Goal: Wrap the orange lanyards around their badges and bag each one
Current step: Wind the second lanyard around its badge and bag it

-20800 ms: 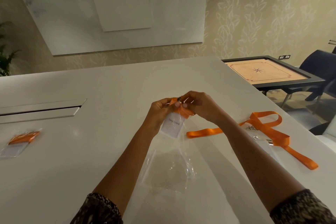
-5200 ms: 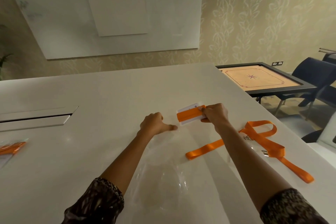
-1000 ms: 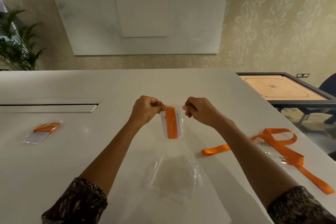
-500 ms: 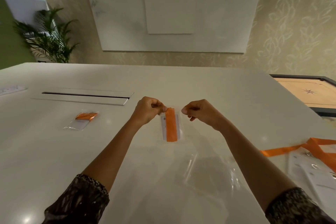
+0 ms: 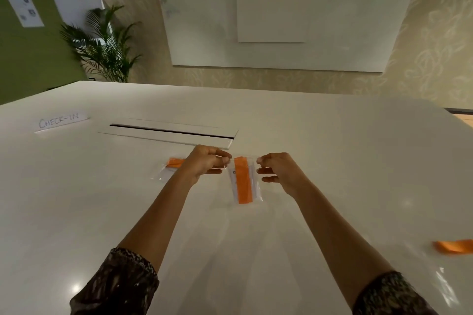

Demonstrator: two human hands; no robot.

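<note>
Fingers [image 5: 225, 160] of both hands pinch bagged badge [image 5: 244, 179]

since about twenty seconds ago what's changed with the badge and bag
The lanyard, then being wound by both hands, is now fully wrapped around the badge, and the wrapped badge sits inside a clear bag. The left hand and right hand pinch the bag's top corners. The earlier bagged badge lies unchanged.
</note>
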